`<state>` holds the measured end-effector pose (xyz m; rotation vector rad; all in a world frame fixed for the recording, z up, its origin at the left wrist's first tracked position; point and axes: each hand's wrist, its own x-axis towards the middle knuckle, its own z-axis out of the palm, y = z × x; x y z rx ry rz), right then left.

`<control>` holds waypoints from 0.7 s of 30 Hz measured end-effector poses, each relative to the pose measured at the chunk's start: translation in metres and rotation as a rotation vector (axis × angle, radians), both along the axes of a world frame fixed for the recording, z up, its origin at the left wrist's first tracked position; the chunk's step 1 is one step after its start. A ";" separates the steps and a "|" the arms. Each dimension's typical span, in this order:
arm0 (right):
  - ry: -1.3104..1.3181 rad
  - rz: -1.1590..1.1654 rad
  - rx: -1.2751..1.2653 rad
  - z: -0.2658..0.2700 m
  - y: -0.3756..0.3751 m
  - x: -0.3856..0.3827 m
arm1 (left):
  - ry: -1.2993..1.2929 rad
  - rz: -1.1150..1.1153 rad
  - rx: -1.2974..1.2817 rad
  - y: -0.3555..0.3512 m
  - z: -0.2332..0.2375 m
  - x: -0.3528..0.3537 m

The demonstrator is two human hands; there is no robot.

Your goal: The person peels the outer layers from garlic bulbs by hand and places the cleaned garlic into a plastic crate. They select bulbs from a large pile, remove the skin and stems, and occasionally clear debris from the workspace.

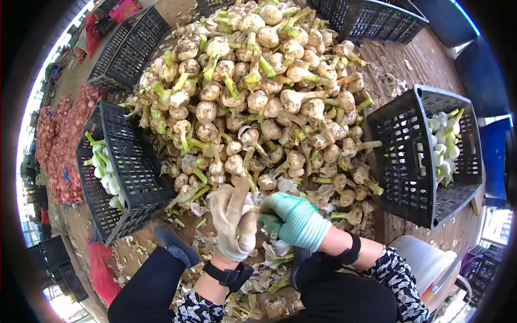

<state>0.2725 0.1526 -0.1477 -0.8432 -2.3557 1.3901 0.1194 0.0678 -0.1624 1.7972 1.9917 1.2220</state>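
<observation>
My left hand (232, 219), in a cream knit glove, is closed with its fingers curled in. Against its fingertips is my right hand (298, 218), in a teal ribbed glove, its fingers bent and pressed together. What lies between the two hands is mostly covered by the gloves. Just beyond them rises a large heap of garlic bulbs (258, 102), soil-stained, with cut green stems. Loose garlic skins (277, 252) and stem scraps litter the floor beneath my hands.
Peeled white garlic fills part of the black crate (396, 156) at right and the black crate (132, 172) at left. More black crates (129, 48) stand behind. Red mesh sacks (67, 140) lie far left. A white bucket (423, 258) stands by my right arm.
</observation>
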 end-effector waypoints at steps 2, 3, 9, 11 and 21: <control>-0.018 -0.039 -0.242 -0.030 0.010 0.007 | -0.081 0.017 0.004 -0.001 0.001 -0.003; -0.146 -0.043 -0.283 -0.086 0.022 0.018 | -0.078 0.017 0.006 0.000 0.003 -0.005; 0.128 0.043 -0.200 -0.004 0.023 0.011 | 0.111 -0.074 0.137 0.009 0.014 -0.003; 0.172 0.065 0.042 0.009 0.015 0.004 | 0.137 -0.082 0.160 0.009 0.014 -0.003; -0.698 0.058 0.068 -0.058 0.045 0.037 | -1.789 0.237 0.084 0.016 0.000 0.000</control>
